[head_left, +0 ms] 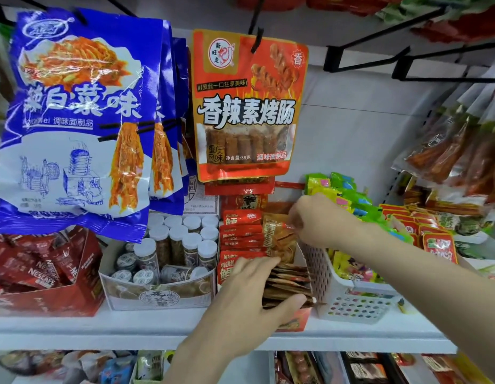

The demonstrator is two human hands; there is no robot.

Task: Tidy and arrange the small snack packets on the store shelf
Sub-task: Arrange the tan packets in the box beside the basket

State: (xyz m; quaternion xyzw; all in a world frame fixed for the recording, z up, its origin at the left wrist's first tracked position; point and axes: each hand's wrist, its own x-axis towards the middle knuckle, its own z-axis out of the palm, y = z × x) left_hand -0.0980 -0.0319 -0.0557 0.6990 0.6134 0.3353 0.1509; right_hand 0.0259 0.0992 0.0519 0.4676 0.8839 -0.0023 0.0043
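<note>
Left hand point(252, 295) first: its grip is spread open, palm flat on the brown snack packets point(289, 286) stacked on edge at the front of the red display box point(293, 322), thumb pressed along the stack's front edge. Right hand point(321, 221) reaches in from the right, and its grip is pinched closed on an orange-brown snack packet point(279, 235) standing behind that brown stack, fingertips on the packet's upper right edge.

Taking the red display box as the landmark: inside it, to the left of the brown stack, sit rows of red snack packets point(240, 231), running toward the back. Just right of the box, touching or nearly so, stands a white perforated basket point(351, 303) with yellow and green packets point(348, 200) piled in and behind it. Left of the box is a grey cardboard tray point(157, 295) full of white-capped jars point(182, 239), and further left a red Nescafe carton point(47, 286). Above the box hangs an orange sausage-snack bag point(246, 106) on a black hook, with blue bags point(77, 120) hanging to its left. The box stands on the white shelf point(102, 325), close to its front edge.
</note>
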